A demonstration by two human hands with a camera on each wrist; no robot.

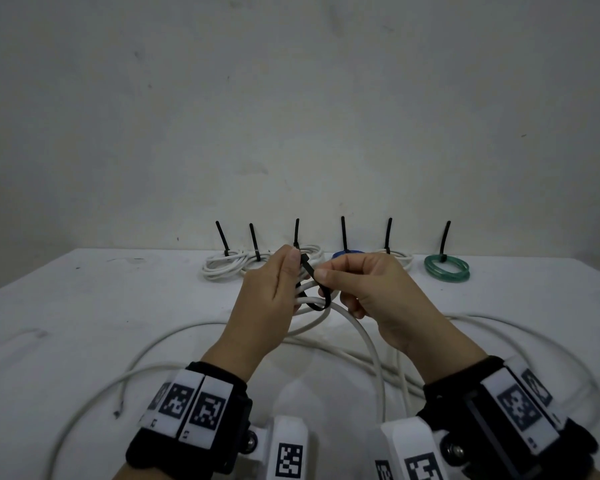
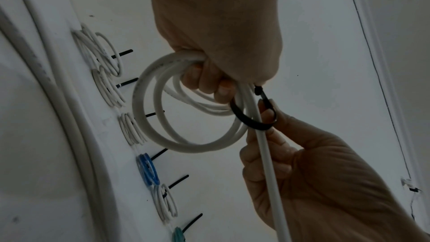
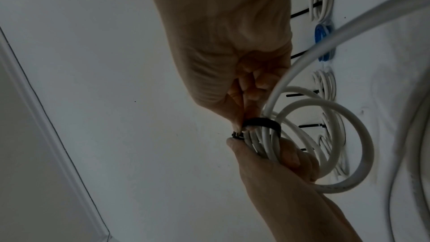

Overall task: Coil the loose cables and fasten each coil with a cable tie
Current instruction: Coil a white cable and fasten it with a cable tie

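White cable coil [image 2: 186, 109], several loops, held up off the white table [image 1: 84, 306] between both hands, in front of the row of finished coils at the table's far edge. Left hand [image 1: 271, 299] has its fingers curled through the coil, gripping the bundled strands; the thumb rides on top near the head of the black cable tie [image 1: 317, 289]. Tie is looped around the strand bundle just beside the left fingers, not drawn tight: a slack loop hangs below the strands in the head view. Right hand [image 1: 371, 292] pinches the tie's strap between thumb and forefinger just right of the coil, the other fingers curled under. Right wrist view shows the tie band [image 3: 332, 124] crossing the bunched strands, the left thumb pressing right below it.

One loose length of the same white cable [image 1: 371, 344] runs off the coil toward the viewer, passing under the right hand. More loose white cable [image 1: 153, 341] sprawls over the table nearer the viewer than the coil, on both sides.

Behind the coil, against the wall: six finished coils in a line, each with a black tie tail sticking up. Left of the held coil, two white coils [image 1: 222, 268]; directly behind it, a third white one, mostly hidden. Just behind the right hand, a blue coil [image 1: 347, 253], then another white, and farthest right a green coil [image 1: 447, 270].
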